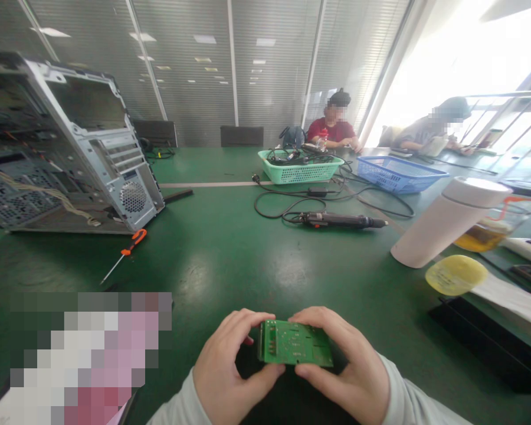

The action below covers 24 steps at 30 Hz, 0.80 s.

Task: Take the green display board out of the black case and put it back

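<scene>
A small green circuit board (295,343) is held up in front of me, just above the green table mat. My left hand (230,360) grips its left edge between thumb and fingers. My right hand (340,360) holds its right edge in the same way, fingers over the top corner. Small components and a connector show on the board's upper face, too small to identify. Light grey sleeves cover both forearms.
An open metal computer case (66,147) lies at left, with an orange-handled screwdriver (128,251) nearby. Ahead are an electric screwdriver (340,220), cables, a green basket (300,168) and a blue basket (400,174). A white flask (446,221) stands right. Two people sit across the table.
</scene>
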{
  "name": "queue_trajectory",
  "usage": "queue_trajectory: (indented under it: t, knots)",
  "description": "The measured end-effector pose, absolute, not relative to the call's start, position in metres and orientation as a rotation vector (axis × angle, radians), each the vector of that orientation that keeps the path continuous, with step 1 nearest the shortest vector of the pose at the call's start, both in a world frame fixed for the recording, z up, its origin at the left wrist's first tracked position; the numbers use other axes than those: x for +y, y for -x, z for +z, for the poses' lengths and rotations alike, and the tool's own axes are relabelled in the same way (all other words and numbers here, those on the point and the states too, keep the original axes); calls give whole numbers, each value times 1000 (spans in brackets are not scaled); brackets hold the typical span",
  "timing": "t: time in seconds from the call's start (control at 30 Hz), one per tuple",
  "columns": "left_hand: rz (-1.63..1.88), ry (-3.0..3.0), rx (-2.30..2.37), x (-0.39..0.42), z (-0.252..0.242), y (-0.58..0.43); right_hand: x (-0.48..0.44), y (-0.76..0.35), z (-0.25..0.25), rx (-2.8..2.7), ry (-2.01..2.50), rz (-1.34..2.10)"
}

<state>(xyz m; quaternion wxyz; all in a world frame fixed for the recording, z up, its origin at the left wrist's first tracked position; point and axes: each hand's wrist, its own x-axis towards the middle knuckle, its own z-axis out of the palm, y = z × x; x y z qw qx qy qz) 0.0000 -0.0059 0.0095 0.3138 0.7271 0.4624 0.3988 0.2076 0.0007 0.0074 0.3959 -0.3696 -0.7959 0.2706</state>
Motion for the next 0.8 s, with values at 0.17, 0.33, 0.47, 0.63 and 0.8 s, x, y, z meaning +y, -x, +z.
queue_trajectory:
  t: [0.17, 0.33, 0.47, 0.63, 0.8]
  knots:
    - [1045, -2020, 1155, -7, 12, 4, -2, -207, 9, -1964, 1067, 984]
    - [1025, -2032, 1110, -7, 16, 5, -4, -202, 11, -1906, 1050, 1094]
    - [1010, -1922, 1096, -6, 17, 5, -7, -203, 10, -1803, 1082, 1087]
    - [982, -1847, 1208, -4, 14, 4, -11, -213, -1, -1664, 1125, 1015]
    - [1005, -1873, 1222, -5, 16, 3, -17, -231, -5, -1717, 1249, 886]
